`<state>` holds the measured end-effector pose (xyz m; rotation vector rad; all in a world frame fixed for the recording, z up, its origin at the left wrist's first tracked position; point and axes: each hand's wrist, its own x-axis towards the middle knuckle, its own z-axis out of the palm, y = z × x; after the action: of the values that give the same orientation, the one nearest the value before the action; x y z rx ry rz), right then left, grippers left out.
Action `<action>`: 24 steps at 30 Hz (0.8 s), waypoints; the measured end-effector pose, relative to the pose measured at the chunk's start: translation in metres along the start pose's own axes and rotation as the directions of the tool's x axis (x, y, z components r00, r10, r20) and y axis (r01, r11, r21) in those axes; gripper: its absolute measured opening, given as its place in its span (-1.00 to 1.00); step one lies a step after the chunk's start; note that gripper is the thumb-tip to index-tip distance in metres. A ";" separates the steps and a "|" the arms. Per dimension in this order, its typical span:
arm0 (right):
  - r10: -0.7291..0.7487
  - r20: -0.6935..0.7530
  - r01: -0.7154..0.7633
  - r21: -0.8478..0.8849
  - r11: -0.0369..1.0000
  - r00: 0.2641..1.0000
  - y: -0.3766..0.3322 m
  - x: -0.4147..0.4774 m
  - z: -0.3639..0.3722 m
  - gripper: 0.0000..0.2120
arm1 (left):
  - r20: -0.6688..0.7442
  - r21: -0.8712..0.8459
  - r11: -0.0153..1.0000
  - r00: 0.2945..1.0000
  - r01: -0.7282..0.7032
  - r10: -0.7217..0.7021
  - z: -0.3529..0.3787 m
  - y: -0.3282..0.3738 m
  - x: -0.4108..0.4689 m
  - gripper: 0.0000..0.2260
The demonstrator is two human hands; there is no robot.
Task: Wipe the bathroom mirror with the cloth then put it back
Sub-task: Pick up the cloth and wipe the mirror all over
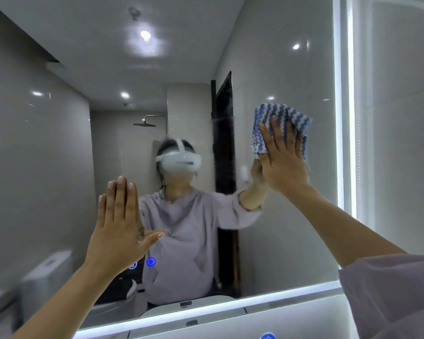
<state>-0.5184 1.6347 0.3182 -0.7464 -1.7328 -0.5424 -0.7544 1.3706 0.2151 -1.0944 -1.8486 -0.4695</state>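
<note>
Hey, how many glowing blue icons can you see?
3. One round icon on the mirror, just right of the wrist of the left hand; a second icon beside it, partly behind that wrist; a third icon cut off at the frame's bottom edge. More may be hidden.

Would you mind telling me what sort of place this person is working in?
A bathroom, most likely: the backlit mirror reflects a shower head and what looks like a toilet.

Mirror (279,228) glass bare between hands; lit edge strip (338,143) bounds right.
</note>
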 end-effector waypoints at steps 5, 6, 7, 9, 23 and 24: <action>0.065 -0.007 -0.065 0.024 0.998 0.998 -0.020 -0.002 0.001 -0.44 | -0.006 0.001 1.000 1.000 -0.007 0.007 0.000 0.000 0.000 0.01; 0.061 -0.015 -0.060 0.021 0.998 0.998 -0.027 -0.003 0.001 -0.43 | -0.008 0.000 1.000 1.000 -0.008 0.008 0.000 0.000 0.000 0.00; 0.039 -0.023 -0.039 0.012 0.999 0.999 -0.035 -0.005 0.000 -0.43 | -0.012 -0.004 1.000 1.000 -0.007 0.007 0.001 0.000 -0.001 0.00; -0.049 -0.035 0.049 -0.012 0.999 0.998 -0.057 -0.007 -0.002 -0.39 | -0.018 -0.009 1.000 1.000 -0.004 0.003 0.002 0.000 0.000 0.00; -0.480 0.029 0.480 -0.003 0.877 0.877 -0.187 0.011 -0.012 -0.47 | -0.037 0.027 0.999 0.999 -0.018 0.019 0.005 -0.003 -0.001 -0.01; -0.488 0.032 0.488 -0.013 0.872 0.872 -0.185 0.013 -0.012 -0.47 | -0.039 0.028 0.999 0.999 -0.018 0.019 0.005 -0.003 -0.001 -0.01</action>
<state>-0.6454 1.5005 0.3366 -0.3182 -1.9519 -0.8974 -0.7594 1.3721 0.2117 -1.0759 -1.8042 -0.4505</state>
